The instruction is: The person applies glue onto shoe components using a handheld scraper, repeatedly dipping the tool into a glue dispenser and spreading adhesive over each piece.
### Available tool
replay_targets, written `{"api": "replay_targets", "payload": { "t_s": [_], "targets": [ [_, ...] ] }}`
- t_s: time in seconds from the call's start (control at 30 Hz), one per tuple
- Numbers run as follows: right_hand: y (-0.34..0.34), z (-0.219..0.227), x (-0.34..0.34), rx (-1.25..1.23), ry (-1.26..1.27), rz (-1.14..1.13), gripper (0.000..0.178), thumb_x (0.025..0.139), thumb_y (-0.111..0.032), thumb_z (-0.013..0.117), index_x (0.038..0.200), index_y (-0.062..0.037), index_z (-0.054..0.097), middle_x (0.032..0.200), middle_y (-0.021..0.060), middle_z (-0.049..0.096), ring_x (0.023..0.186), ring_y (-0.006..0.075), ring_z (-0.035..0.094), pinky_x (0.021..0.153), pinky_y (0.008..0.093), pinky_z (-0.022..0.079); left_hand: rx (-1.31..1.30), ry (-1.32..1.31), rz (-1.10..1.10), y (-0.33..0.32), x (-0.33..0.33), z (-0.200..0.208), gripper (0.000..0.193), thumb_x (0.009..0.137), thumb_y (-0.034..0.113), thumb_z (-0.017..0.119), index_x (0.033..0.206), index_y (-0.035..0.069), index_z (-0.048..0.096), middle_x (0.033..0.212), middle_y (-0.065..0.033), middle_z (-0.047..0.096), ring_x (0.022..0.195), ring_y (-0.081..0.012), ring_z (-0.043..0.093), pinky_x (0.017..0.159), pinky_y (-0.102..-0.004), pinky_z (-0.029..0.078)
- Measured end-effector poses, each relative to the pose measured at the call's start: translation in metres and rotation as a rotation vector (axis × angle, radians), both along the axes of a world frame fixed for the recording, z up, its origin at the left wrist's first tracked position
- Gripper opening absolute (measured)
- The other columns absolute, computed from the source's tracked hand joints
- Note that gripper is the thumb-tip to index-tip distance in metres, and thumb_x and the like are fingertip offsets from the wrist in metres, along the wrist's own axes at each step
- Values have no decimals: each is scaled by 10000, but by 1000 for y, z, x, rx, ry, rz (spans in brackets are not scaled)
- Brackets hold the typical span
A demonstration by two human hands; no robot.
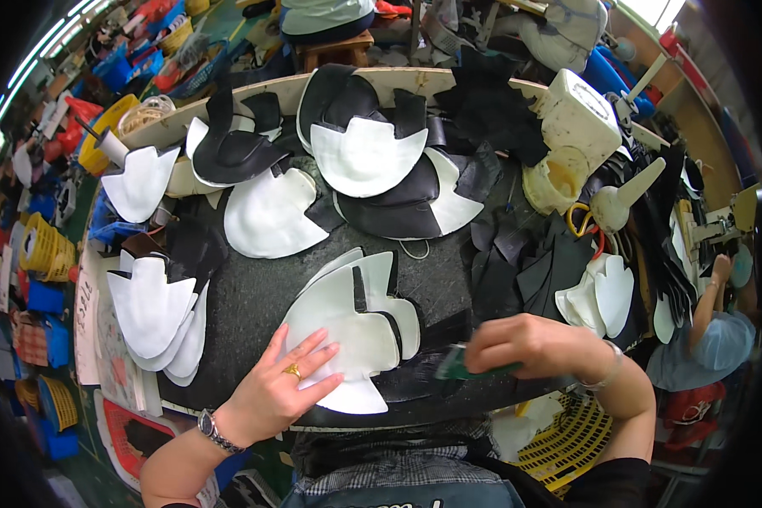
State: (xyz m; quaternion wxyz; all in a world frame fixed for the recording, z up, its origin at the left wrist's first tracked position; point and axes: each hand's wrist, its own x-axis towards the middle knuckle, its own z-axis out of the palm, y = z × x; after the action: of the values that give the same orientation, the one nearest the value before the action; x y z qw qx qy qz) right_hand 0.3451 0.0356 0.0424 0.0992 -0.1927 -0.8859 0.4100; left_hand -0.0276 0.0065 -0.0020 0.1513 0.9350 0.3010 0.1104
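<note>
My left hand (271, 385) lies flat with its fingers spread on a fanned stack of white shaped pieces (347, 326), which look like shoe-upper parts with black backing. To the right of that stack, my right hand (525, 345) is closed around a flat green tool (454, 364). Motion blur and the fingers hide the tool's exact kind. Beneath it a black strip (419, 377) stretches along the near edge of the dark work surface (254, 292). The tool's tip is close to this strip, but I cannot tell whether they touch.
More white-and-black pieces (368, 157) lie along the table's far side, and white ones (152, 309) at left. On the right are black pieces (554, 271), a crusted yellowish pot (557, 179) and scissors (579, 220). A yellow basket (571, 449) sits below the near edge. Another person (707, 347) works at far right.
</note>
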Motion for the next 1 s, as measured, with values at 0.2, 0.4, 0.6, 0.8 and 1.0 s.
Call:
{"api": "replay_targets", "payload": {
  "t_s": [0.2, 0.4, 0.6, 0.8, 1.0],
  "targets": [
    [1, 14, -35, 17, 194, 129, 357, 685, -19, 651, 1028, 22, 561, 1031, 146, 583, 1003, 314, 621, 704, 384, 572, 27, 38, 4, -3, 3, 6, 245, 847, 129, 624, 1071, 133, 723, 1327, -120, 610, 1334, -313, 517, 1065, -632, 381],
    [-6, 5, -23, -6, -160, 217, 313, 724, -54, 634, 1023, 16, 570, 1003, 126, 611, 992, 312, 629, 729, 403, 554, -14, 3, 33, 4, 3, 5, 280, 797, 136, 689, 1075, 144, 722, 1325, -105, 613, 1336, -292, 518, 1067, -624, 380],
    [4, 29, 28, -3, 152, -553, 251, 703, 129, 632, 911, -5, 673, 864, 101, 681, 785, 248, 675, 713, 312, 535, -198, -179, 70, 14, -9, 17, 366, 803, 21, 701, 1148, 143, 719, 1278, -117, 660, 1198, -312, 624, 1052, -535, 443],
    [53, 9, 136, 313, 231, -1466, 35, 900, -17, 637, 908, 16, 646, 760, 70, 633, 727, 92, 582, 661, 236, 454, 206, -798, 702, 64, -20, 62, 253, 867, -105, 635, 1086, -1, 709, 1021, -115, 739, 917, -151, 689, 796, -293, 542],
    [105, -23, 168, 875, -67, -1650, 110, 892, -62, 645, 967, 13, 615, 800, 183, 667, 712, 318, 657, 678, 354, 495, 299, -1015, 779, 182, -44, 82, 190, 950, 94, 672, 1066, -57, 678, 902, -53, 713, 814, -69, 583, 780, -250, 487]
  ]
}}
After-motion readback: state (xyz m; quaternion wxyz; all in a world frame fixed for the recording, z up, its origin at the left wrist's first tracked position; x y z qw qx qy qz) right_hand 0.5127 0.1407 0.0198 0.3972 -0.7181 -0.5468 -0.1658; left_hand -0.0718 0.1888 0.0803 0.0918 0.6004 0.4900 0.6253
